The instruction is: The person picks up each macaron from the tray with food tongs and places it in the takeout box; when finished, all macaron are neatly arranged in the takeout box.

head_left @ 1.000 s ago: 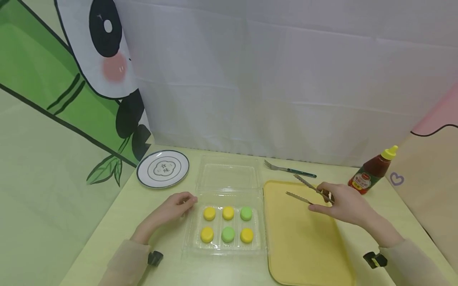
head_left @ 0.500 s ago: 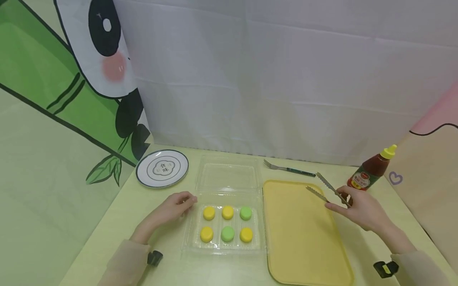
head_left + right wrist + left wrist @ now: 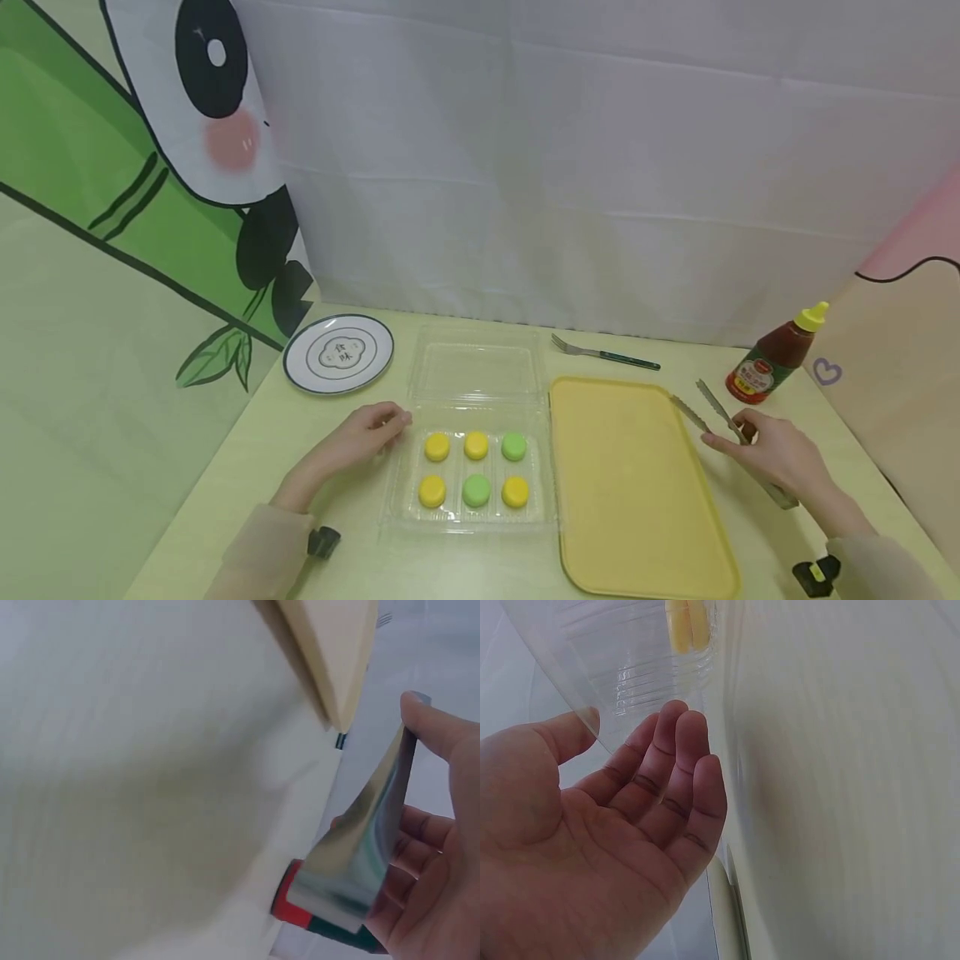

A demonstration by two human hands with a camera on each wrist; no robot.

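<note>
My right hand (image 3: pixel 783 454) holds metal tongs (image 3: pixel 721 409) past the yellow tray's right edge, thumb on one arm and fingers on the other. The tongs' toothed tips are spread apart with nothing between them. In the right wrist view their broad bent end (image 3: pixel 341 881) points toward the camera. My left hand (image 3: pixel 367 433) rests beside the clear plastic box (image 3: pixel 480 371), fingers loosely bent and holding nothing. The left wrist view shows its palm (image 3: pixel 607 847) with the fingertips near the box's wall; contact is unclear. Several yellow macarons (image 3: pixel 476 445) and two green macarons (image 3: pixel 476 491) sit in the box's compartments.
The yellow tray (image 3: pixel 637 492) lies right of the box. Behind it is a fork (image 3: pixel 607 356) with a green handle. A red sauce bottle (image 3: pixel 765 367) with a yellow cap stands at the back right. A white plate (image 3: pixel 337 354) lies at the back left.
My right hand has carried the tongs right and toward me, from over the tray to beyond its right edge. My left hand and the box with macarons have stayed put.
</note>
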